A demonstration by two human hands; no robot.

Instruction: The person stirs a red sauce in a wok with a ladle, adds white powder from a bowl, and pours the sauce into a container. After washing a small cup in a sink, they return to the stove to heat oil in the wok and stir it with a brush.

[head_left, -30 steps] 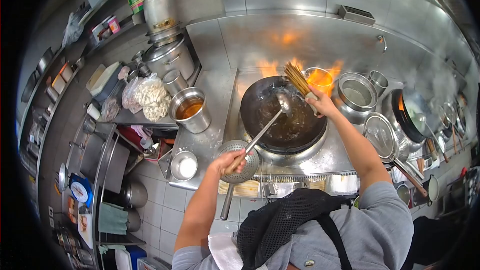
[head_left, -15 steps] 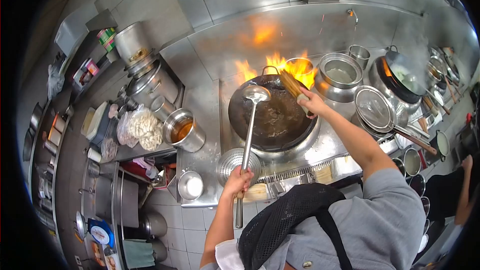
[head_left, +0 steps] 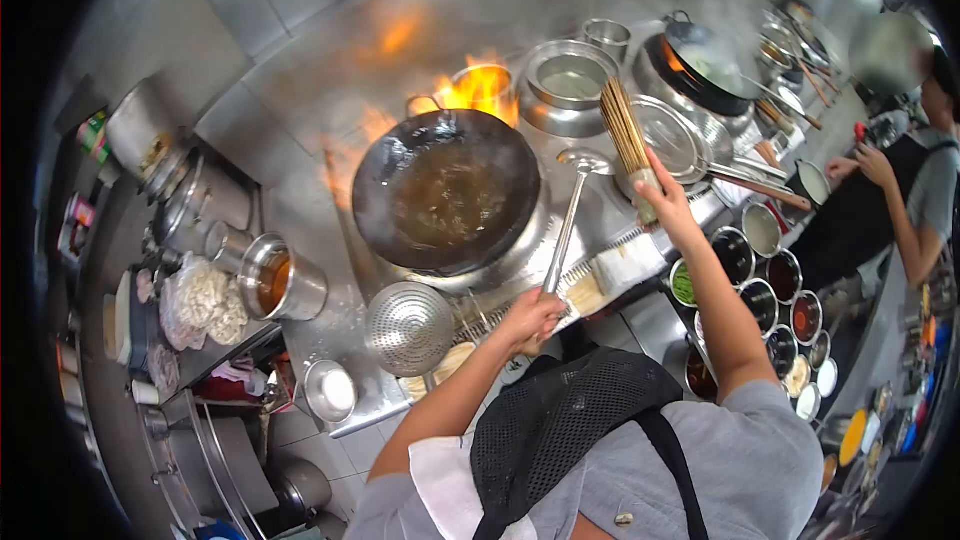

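My left hand (head_left: 534,318) is closed round the handle of a long metal ladle (head_left: 568,217). The ladle's bowl is up and to the right of the wok, clear of its rim. In my right hand (head_left: 668,204) is a bamboo wok brush (head_left: 624,126), gripped by its bound end with the bristles pointing up. The large dark wok (head_left: 385,155) sits on the burner to the left of both tools, with brownish liquid bubbling in its bottom. Flames (head_left: 470,90) rise behind its far rim.
A perforated skimmer (head_left: 410,325) lies front left of the wok. Beside it stand a metal pot of amber liquid (head_left: 307,290) and a small bowl (head_left: 328,390). Strainers (head_left: 670,135), a steaming second wok (head_left: 680,65) and several ingredient pots lie right. A co-worker (head_left: 870,190) stands far right.
My view has turned to the right. The ladle and the brush have moved from over the wok to its right side, both still held. More ingredient pots and the co-worker now show.
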